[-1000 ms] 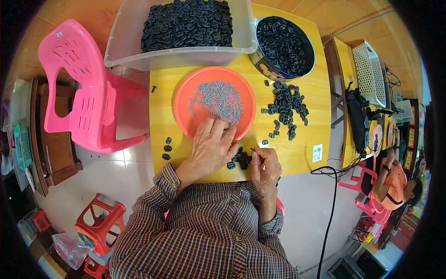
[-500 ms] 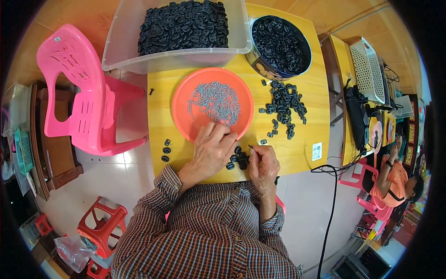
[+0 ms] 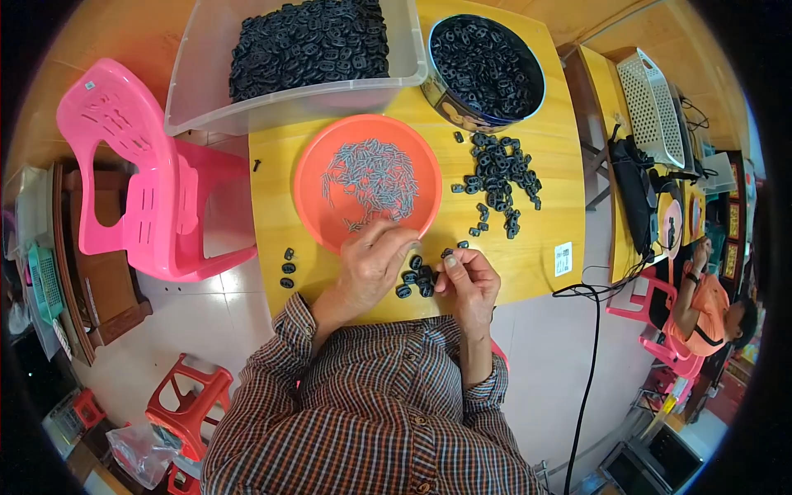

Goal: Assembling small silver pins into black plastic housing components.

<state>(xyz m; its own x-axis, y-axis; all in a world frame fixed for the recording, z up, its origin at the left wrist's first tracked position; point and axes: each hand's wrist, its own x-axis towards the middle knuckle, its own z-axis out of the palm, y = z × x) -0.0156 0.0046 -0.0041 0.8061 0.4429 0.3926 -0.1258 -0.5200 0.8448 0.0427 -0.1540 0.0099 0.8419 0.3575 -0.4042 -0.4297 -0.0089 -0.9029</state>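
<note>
Black piece (image 3: 447, 252) being gripped by the right hand (image 3: 470, 285), near side of the desk (image 3: 544, 124).
The left hand (image 3: 370, 268) is being held at the near rim of the orange bowl (image 3: 312, 177); whether its grip is closed on anything cannot be told.

One orange bowl (image 3: 310, 186), upper centre; one clear bin (image 3: 330, 101), upper left; one round tin (image 3: 448, 101), upper right; one pink chair (image 3: 155, 227), far left; three loose black pieces (image 3: 288, 268), left of centre. Grey pins (image 3: 381, 177): too many to count.
</note>
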